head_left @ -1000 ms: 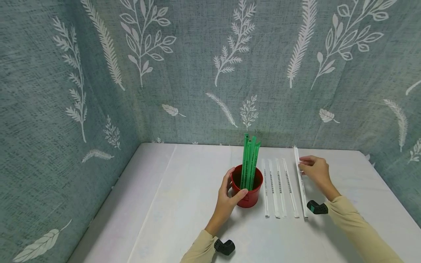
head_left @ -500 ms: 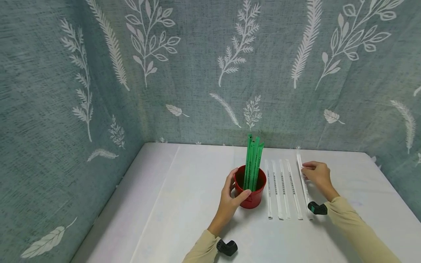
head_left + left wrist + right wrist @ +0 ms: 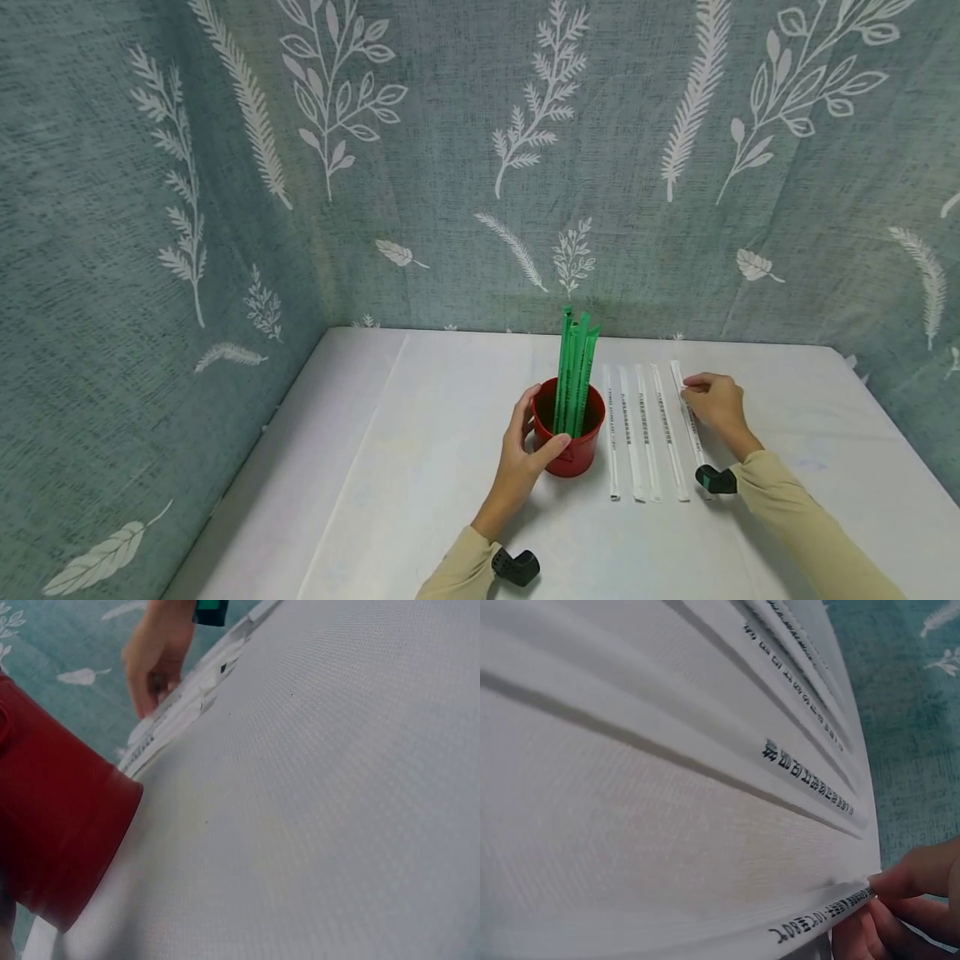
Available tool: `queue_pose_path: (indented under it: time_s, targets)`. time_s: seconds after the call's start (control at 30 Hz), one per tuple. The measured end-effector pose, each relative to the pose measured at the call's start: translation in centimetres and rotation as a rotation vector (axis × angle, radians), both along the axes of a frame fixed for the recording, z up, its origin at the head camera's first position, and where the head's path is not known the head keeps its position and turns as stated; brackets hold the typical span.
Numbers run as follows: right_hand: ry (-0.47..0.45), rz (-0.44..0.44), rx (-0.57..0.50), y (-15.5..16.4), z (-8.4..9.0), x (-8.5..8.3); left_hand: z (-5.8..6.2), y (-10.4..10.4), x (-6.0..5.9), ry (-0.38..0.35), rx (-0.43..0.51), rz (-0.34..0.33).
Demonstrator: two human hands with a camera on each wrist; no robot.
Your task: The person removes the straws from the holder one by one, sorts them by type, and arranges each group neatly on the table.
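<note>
The left hand (image 3: 525,446) grips the red cup (image 3: 567,439) of green straws (image 3: 573,371). The right hand (image 3: 712,402) pinches the rightmost wrapped straw (image 3: 686,417) on the surface (image 3: 420,467).

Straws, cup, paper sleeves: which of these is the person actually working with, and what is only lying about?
In use:
- rightmost paper wrapper, pinched by the right hand
- red cup, gripped by the left hand
- green straws standing in that cup

Lying about:
- four other paper wrappers in a row between cup and right hand
- white table
- leaf-print cloth backdrop

Leaf-print teal walls (image 3: 450,125), white table (image 3: 420,467)
</note>
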State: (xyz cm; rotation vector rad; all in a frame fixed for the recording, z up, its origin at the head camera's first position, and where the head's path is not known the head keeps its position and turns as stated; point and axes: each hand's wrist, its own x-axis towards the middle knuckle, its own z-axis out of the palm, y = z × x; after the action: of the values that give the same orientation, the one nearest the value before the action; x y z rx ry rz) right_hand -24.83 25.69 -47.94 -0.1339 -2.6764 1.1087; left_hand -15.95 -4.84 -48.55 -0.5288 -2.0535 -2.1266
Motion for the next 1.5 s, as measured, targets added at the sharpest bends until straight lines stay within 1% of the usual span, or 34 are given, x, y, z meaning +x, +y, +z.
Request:
queue_pose_path:
  time_s: [0.1, 0.17, 0.27, 0.33, 0.47, 0.57, 0.67, 0.8, 0.93, 1.0, 1.07, 1.17, 1.3, 1.4, 1.5]
  targets:
    - [0.035, 0.010, 0.041, -0.1, -0.1, -0.1, 1.2, -0.1, 0.5, -0.007, 0.009, -0.009]
    - [0.036, 0.010, 0.053, -0.1, -0.2, -0.1, 1.8, -0.1, 0.8, -0.009, 0.005, -0.016]
    - [0.030, 0.007, 0.063, -0.2, -0.3, -0.3, 2.0, -0.1, 0.8, -0.007, -0.009, -0.021]
    - [0.027, 0.008, 0.063, -0.3, -0.4, -0.3, 1.8, 0.0, 0.7, 0.003, -0.010, -0.020]
    - [0.025, 0.018, 0.073, -0.4, -0.5, -0.4, 0.2, 0.0, 0.1, 0.014, 0.000, -0.001]
    - [0.021, 0.010, 0.091, -0.4, -0.6, -0.5, -0.9, 0.0, -0.5, 0.012, -0.002, 0.003]
    - [0.012, -0.003, 0.098, -0.5, -0.7, -0.5, -1.2, 0.1, -0.6, 0.012, -0.001, 0.001]
    - [0.012, 0.004, 0.100, -0.5, -0.6, -0.5, -0.6, 0.0, -0.3, 0.015, 0.002, -0.001]
    - [0.029, 0.016, 0.103, -0.6, -0.2, -0.1, 0.7, -0.2, 0.3, 0.014, -0.002, -0.010]
    - [0.041, 0.030, 0.097, -0.8, 0.1, 0.1, 0.7, -0.3, 0.3, 0.008, -0.001, -0.009]
    - [0.060, 0.050, 0.087, -1.0, 0.5, 0.4, 0.1, -0.2, 0.2, 0.007, -0.004, -0.003]
    - [0.085, 0.081, 0.061, -1.3, 1.2, 0.8, 0.3, -0.2, 0.2, 0.014, 0.003, -0.004]
    - [0.103, 0.102, 0.038, -1.6, 2.6, 1.1, 2.2, -0.1, 1.0, 0.006, 0.010, -0.017]
    - [0.106, 0.115, 0.032, -2.0, 3.4, 1.2, 2.4, -0.1, 1.2, -0.005, 0.013, -0.016]
    - [0.111, 0.124, 0.029, -2.2, 4.0, 1.3, 1.9, -0.1, 1.0, 0.010, 0.014, -0.015]
